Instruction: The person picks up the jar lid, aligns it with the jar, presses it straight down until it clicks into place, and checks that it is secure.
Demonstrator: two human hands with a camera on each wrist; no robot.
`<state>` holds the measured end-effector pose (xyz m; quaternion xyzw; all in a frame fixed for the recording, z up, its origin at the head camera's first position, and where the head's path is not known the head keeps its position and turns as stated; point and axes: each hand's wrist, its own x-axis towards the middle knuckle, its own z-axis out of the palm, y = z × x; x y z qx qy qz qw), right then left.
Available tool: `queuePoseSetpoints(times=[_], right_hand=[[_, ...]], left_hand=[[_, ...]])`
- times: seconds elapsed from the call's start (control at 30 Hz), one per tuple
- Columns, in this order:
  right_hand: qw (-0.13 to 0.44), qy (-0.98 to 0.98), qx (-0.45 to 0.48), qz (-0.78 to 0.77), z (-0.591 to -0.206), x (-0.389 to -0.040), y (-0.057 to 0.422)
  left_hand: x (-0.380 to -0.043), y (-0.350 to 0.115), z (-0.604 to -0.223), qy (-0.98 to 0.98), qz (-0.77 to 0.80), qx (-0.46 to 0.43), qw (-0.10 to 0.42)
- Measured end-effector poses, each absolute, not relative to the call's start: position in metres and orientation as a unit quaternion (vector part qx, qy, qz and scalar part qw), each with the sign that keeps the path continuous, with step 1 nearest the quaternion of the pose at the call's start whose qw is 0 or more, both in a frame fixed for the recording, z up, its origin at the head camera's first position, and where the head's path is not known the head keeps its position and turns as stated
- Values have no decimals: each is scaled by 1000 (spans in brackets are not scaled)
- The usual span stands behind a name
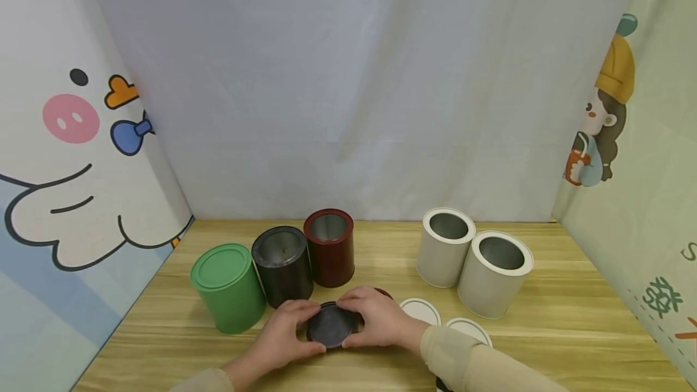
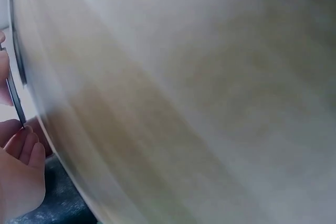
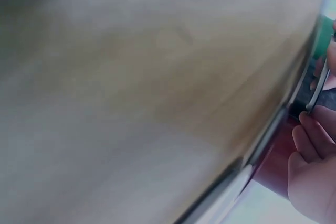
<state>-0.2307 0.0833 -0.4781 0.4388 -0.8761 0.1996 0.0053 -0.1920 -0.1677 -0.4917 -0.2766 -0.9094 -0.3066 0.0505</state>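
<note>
Both hands hold a round black lid [image 1: 330, 325] by its rim, near the front middle of the table. The left hand [image 1: 285, 333] grips its left side between thumb and fingers, and the right hand [image 1: 378, 319] grips its right side the same way. Edge-on in the left wrist view, the lid [image 2: 16, 100] appears raised off the tabletop. Just behind the hands stands an open black can [image 1: 283, 277], between a green can [image 1: 231, 301] with its lid on and an open dark red can [image 1: 332, 259]. A dark red lid [image 1: 384, 292] is mostly hidden behind the right hand.
Two open white cans [image 1: 443, 256] [image 1: 487, 283] stand at the right rear of the wooden table [image 1: 566, 331]. Two white lids [image 1: 419, 310] [image 1: 469, 329] lie flat in front of them, one partly covered by the right sleeve. Cloth screens [image 1: 348, 107] enclose the back and sides.
</note>
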Motion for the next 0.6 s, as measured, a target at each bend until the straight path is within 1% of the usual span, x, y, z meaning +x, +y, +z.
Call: queuePoseSetpoints(times=[0.13,0.27,0.6], right_hand=[[-10,-874,431,223,-472,-232,85],[-10,-868,431,246,-466,-233,85],[-13,-861,402,312,-443,-230,90]], left_hand=[[-192,-167,-485,-908,-321,-265,49],[-191,-166,-478,-905,-334,-255,66],[-189,-165,-453,-898,-366,-230,84]])
